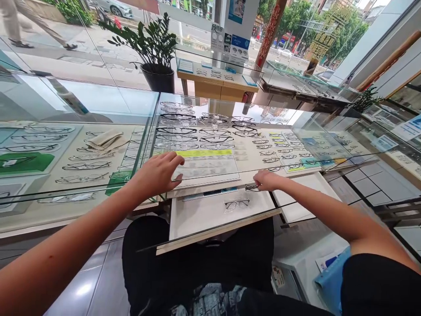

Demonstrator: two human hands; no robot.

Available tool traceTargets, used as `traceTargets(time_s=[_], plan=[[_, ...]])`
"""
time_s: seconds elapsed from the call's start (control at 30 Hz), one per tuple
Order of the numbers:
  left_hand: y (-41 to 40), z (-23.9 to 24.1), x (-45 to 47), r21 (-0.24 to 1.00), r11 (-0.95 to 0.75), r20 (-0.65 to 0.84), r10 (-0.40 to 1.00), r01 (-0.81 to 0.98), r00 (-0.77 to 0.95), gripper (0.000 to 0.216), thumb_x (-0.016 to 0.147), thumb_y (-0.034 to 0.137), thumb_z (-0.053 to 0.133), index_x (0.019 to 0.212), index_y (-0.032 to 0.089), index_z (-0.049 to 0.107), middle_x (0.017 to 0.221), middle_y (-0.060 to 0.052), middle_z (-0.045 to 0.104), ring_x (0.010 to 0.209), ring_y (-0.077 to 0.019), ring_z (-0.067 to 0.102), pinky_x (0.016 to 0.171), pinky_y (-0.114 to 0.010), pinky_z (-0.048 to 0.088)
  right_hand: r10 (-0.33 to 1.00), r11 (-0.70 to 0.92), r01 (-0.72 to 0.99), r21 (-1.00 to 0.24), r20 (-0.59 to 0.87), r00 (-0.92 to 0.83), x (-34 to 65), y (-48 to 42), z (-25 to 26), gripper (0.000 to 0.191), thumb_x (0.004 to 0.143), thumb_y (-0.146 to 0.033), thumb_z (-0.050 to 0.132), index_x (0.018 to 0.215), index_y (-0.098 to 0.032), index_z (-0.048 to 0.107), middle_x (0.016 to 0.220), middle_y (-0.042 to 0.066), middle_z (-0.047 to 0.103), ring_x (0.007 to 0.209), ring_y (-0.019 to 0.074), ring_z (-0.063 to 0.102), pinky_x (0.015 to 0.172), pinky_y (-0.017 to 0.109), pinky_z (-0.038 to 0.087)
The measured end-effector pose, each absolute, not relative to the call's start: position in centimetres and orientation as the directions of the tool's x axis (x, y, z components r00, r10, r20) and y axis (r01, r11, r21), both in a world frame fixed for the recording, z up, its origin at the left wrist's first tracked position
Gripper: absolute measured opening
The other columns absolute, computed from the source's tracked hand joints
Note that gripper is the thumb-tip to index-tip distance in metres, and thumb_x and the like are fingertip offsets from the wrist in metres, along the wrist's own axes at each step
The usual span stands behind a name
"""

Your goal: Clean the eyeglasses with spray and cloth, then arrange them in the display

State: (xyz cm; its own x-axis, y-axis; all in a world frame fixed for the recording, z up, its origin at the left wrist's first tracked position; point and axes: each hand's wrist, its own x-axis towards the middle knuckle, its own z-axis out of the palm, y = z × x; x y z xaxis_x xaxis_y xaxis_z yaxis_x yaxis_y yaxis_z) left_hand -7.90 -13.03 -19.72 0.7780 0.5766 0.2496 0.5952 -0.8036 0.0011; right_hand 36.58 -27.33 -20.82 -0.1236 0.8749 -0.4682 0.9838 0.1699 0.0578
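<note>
My right hand (267,180) is closed on a pair of dark-framed eyeglasses (251,188), at the right end of the pulled-out drawer (197,219). Above the left end of the display tray (210,169) hovers my left hand (160,170), its thumb and curved fingers apart with nothing between them. In the drawer lies another pair of eyeglasses (237,204) on a clear wrapper. Rows of eyeglasses (215,135) fill the back of the tray, behind a yellow-green strip (205,153). Its front part shows faint empty-looking slots.
Glass panes and edges surround the display. A brown cloth (107,140) lies among frames on the left, with a green cloth (28,163) farther over. A second drawer (305,197) stands out on the right. Behind the counter is a potted plant (158,79).
</note>
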Motion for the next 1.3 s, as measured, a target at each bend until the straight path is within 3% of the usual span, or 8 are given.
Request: traceTargets(time_s=[0.1,0.17,0.3,0.73,1.1,1.3], plan=[[-13.2,-19.9,-7.8,0.042,-0.794,0.254,0.596,0.607,0.762,0.031,0.099,0.041,0.061,0.121,0.022,0.070,0.120,-0.016,0.075,0.114,-0.0390,0.074,0.100,-0.052,0.059,0.894,0.155,0.979,0.132,-0.440,-0.082,37.8,-24.7,-22.8,0.009,0.086,-0.016,0.083,0.085,-0.022,0.076,0.103,0.016,0.084,0.103,0.0340,0.076,0.086,0.039,0.050],[-13.3,-19.8,-7.8,0.048,-0.791,0.253,0.600,0.609,0.759,0.030,0.099,0.041,0.060,0.120,0.022,0.070,0.119,-0.015,0.075,0.113,-0.0389,0.074,0.100,-0.052,0.059,0.913,0.168,0.972,0.166,-0.398,-0.090,38.6,-23.2,-23.8,0.005,0.089,-0.014,0.078,0.090,-0.019,0.079,0.110,0.021,0.084,0.114,0.0381,0.074,0.096,0.043,0.050],[-13.6,-19.6,-7.9,0.050,-0.792,0.262,0.598,0.609,0.757,0.028,0.099,0.041,0.058,0.118,0.022,0.069,0.116,-0.015,0.075,0.112,-0.0388,0.074,0.100,-0.052,0.059,0.939,0.203,0.961,0.187,-0.315,-0.137,40.2,-21.1,-25.5,0.016,0.095,-0.012,0.069,0.107,-0.013,0.080,0.128,0.026,0.081,0.130,0.0404,0.067,0.110,0.047,0.047],[-14.1,-19.5,-8.2,0.039,-0.776,0.255,0.616,0.629,0.745,0.026,0.099,0.041,0.060,0.117,0.024,0.068,0.115,-0.014,0.075,0.112,-0.0364,0.074,0.098,-0.048,0.059,0.930,0.306,0.938,0.159,-0.261,-0.259,42.7,-19.3,-31.4,0.021,0.098,-0.007,0.064,0.111,-0.012,0.079,0.127,0.024,0.078,0.128,0.0354,0.064,0.107,0.042,0.046],[-14.3,-19.2,-8.3,0.000,-0.775,0.237,0.614,0.632,0.753,0.020,0.099,0.037,0.060,0.114,0.024,0.064,0.115,-0.014,0.075,0.108,-0.0364,0.073,0.096,-0.049,0.058,0.945,0.282,0.942,0.184,-0.220,-0.240,42.9,-18.6,-32.5,0.030,0.105,-0.005,0.055,0.119,-0.010,0.081,0.132,0.025,0.078,0.130,0.0357,0.064,0.110,0.044,0.047],[-14.2,-19.3,-8.5,-0.024,-0.786,0.250,0.593,0.617,0.765,0.022,0.100,0.037,0.058,0.116,0.023,0.064,0.115,-0.014,0.075,0.109,-0.0364,0.074,0.096,-0.049,0.058,0.944,0.274,0.946,0.176,-0.236,-0.229,42.9,-18.8,-31.2,0.020,0.099,-0.011,0.070,0.114,-0.016,0.082,0.133,0.021,0.080,0.133,0.0346,0.066,0.114,0.041,0.047]])
